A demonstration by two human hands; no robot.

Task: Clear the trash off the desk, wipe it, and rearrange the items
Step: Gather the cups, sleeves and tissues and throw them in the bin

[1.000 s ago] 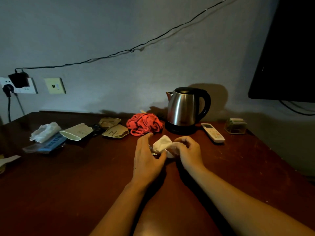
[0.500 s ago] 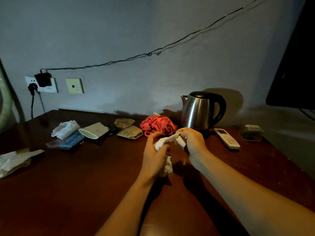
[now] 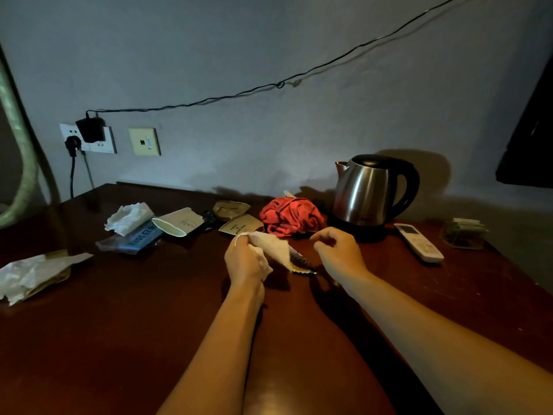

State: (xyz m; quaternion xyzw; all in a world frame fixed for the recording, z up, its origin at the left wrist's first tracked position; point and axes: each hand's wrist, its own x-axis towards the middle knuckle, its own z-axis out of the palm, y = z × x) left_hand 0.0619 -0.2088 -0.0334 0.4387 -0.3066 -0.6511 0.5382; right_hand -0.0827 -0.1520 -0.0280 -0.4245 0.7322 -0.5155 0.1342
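At the middle of the dark wooden desk (image 3: 119, 324), the left hand (image 3: 244, 262) is gripping a crumpled white tissue (image 3: 270, 245), fingers curled round its left end. Its long axis is running from upper left down to the right, the free end pointing at a dark wrapper (image 3: 300, 262) lying just beside it on the desk. Just right of that, the right hand (image 3: 336, 253) is hovering with fingers loosely curled, holding nothing. Farther back, a red cloth (image 3: 291, 217) is lying bunched beside a steel kettle (image 3: 368, 193). A white remote (image 3: 419, 242) is lying to the right. Flattened paper cups (image 3: 178, 224) and another tissue (image 3: 128, 217) are sitting far left, with crumpled paper (image 3: 33, 275) at the left edge.
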